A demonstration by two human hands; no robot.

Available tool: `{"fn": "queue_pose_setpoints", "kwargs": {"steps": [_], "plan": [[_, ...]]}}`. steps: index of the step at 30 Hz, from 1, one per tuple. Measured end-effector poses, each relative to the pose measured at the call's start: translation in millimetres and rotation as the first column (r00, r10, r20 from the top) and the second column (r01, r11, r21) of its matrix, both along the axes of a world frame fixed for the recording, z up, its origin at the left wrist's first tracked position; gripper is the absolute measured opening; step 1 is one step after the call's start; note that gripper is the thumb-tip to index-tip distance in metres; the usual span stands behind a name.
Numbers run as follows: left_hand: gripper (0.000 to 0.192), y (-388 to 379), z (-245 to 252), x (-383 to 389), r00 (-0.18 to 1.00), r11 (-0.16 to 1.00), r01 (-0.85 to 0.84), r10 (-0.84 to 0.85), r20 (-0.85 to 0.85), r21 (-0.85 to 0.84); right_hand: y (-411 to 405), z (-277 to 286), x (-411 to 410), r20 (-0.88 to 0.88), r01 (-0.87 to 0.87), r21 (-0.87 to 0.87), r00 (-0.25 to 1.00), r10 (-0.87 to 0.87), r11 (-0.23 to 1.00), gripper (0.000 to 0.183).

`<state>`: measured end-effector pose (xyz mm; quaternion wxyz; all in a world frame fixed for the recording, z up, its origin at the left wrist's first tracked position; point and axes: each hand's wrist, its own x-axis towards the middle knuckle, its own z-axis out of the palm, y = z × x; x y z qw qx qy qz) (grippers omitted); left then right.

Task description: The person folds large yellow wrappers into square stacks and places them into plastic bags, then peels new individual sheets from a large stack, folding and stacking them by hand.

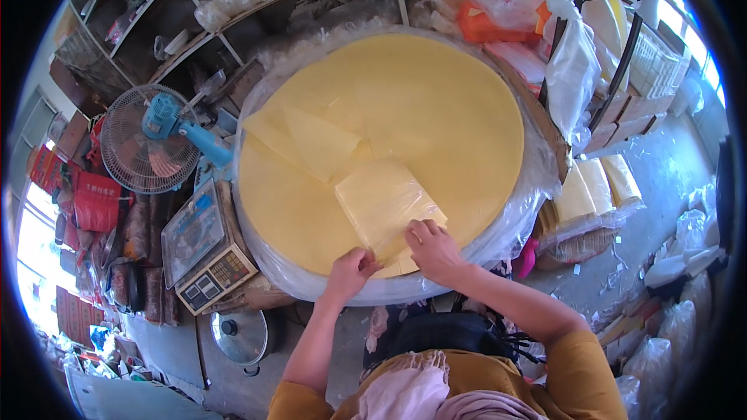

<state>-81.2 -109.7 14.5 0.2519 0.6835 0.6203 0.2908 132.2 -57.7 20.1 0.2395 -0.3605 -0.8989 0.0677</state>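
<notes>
A folded packet of thin pale-yellow sheets (388, 198), shiny as if in clear plastic, lies tilted on a large round stack of similar yellow sheets (443, 105). My left hand (351, 274) pinches the packet's near left corner between thumb and fingers. With curled fingers, my right hand (433, 252) grips its near right edge; the thumb is partly hidden. Beyond the packet, to the left, a loose folded sheet (312, 140) rests on the stack. Clear plastic film (315, 290) surrounds the stack's rim.
At left, a digital scale (219, 274) stands near the stack, with a blue electric fan (169, 122) behind it. A glass-lidded pot (239, 335) sits on the floor below. More wrapped yellow packets (589, 189) lie at right. Shelves (227, 46) hold plastic bags at the back.
</notes>
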Motion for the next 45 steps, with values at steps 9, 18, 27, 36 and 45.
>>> {"fn": "queue_pose_setpoints", "kwargs": {"steps": [9,18,27,36,45], "plan": [[0.025,-14,-35,19,0.921,0.951,-0.26,0.192,0.339,0.167,60,-35,60,-0.4,-0.054,-0.495,0.9,-0.172,0.867,0.057],[0.025,-15,-65,11,0.895,0.918,-0.372,0.314,0.316,0.141,65,-40,56,-0.392,-0.091,-0.632,0.894,-0.216,0.769,0.045],[0.025,-10,-54,4,0.944,0.951,-0.286,0.258,0.203,0.119,69,-50,64,-0.455,-0.181,-0.499,0.887,-0.078,0.848,0.039],[0.024,-9,-44,0,0.951,0.975,-0.222,0.211,0.225,0.024,79,-55,72,-0.463,-0.296,-0.486,0.885,0.045,0.822,0.026],[0.011,-20,-36,-15,0.913,0.978,-0.157,0.197,0.358,-0.137,71,-48,61,-0.427,-0.19,-0.346,0.904,0.026,0.919,0.013]]}}
